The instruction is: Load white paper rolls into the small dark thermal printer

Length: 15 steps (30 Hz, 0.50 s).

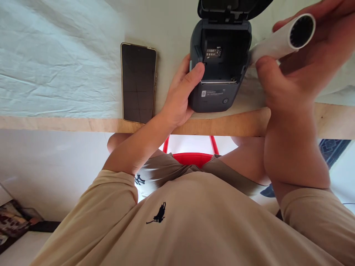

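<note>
A dark grey device [215, 101] stands near the table's front edge, its black lid [235, 7] raised and its compartment showing a small white label inside. My left hand [181, 90] grips its left side, thumb over the rim. To the right of the device, my right hand [294, 74] holds a white roll [274, 44] between thumb and fingers, its dark round end facing up and right. The roll's lower end is blurred and lies close to the device's right side; whether they touch is unclear.
A dark-screened phone [138, 83] lies left of my left hand. Pale cloth [61, 59] covers the table up to a bare wooden front edge [222, 125]. Below the edge are my legs and a red seat [192, 159].
</note>
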Tool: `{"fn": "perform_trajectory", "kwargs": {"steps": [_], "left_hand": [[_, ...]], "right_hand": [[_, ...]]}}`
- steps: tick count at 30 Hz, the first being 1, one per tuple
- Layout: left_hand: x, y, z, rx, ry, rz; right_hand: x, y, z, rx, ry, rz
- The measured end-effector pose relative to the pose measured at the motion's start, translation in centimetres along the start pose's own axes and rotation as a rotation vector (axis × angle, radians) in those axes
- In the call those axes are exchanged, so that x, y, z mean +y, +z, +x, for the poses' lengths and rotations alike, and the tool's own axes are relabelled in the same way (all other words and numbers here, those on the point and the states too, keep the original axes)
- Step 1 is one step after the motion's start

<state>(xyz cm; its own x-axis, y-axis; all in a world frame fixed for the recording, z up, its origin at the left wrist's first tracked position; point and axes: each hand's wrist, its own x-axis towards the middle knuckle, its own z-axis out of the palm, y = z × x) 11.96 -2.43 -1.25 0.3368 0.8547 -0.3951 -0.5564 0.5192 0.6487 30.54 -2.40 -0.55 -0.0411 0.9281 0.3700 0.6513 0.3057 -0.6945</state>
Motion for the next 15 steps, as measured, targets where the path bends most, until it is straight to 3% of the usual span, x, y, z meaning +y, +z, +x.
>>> {"fn": "perform_trajectory", "kwargs": {"steps": [3, 8, 15], "left_hand": [[0.0, 0.0, 0.0, -0.017, 0.011, -0.009], [0.0, 0.0, -0.1, -0.020, 0.014, -0.007], [0.0, 0.3, -0.2, 0.042, -0.014, 0.034]], "right_hand": [[0.5, 0.5, -0.1, 0.048, -0.027, 0.169], [-0.5, 1.4, -0.4, 0.096, 0.068, 0.408], [0.3, 1.4, -0.1, 0.139, -0.033, 0.404]]}}
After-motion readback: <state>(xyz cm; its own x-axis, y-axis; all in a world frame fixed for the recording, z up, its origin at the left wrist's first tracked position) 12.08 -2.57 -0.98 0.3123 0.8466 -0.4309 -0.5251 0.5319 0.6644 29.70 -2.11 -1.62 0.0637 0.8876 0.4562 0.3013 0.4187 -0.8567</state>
